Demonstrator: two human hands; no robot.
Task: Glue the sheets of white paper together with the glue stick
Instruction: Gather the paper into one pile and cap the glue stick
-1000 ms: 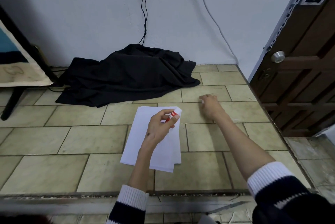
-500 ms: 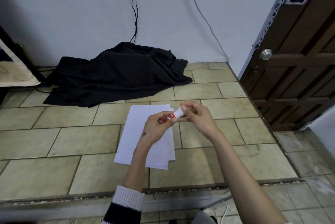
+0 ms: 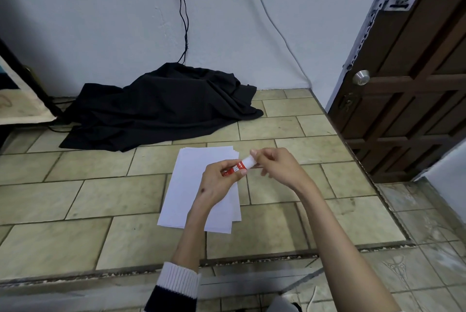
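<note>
A small stack of white paper sheets [image 3: 191, 180] lies on the tiled floor in front of me, its edges slightly fanned. Above it I hold a red and white glue stick [image 3: 240, 166]. My left hand [image 3: 219, 180] grips the red body. My right hand [image 3: 276, 166] pinches the white cap end with its fingertips. Both hands hover over the right side of the stack and hide part of it.
A crumpled black cloth [image 3: 161, 107] lies against the wall beyond the paper, with black cables [image 3: 182, 9] hanging above it. A dark wooden door [image 3: 413, 84] stands at the right. A raised floor edge [image 3: 227, 258] runs across near me.
My right hand came back from the floor at the right and took hold of the glue stick's cap end. The left hand kept the stick over the paper.
</note>
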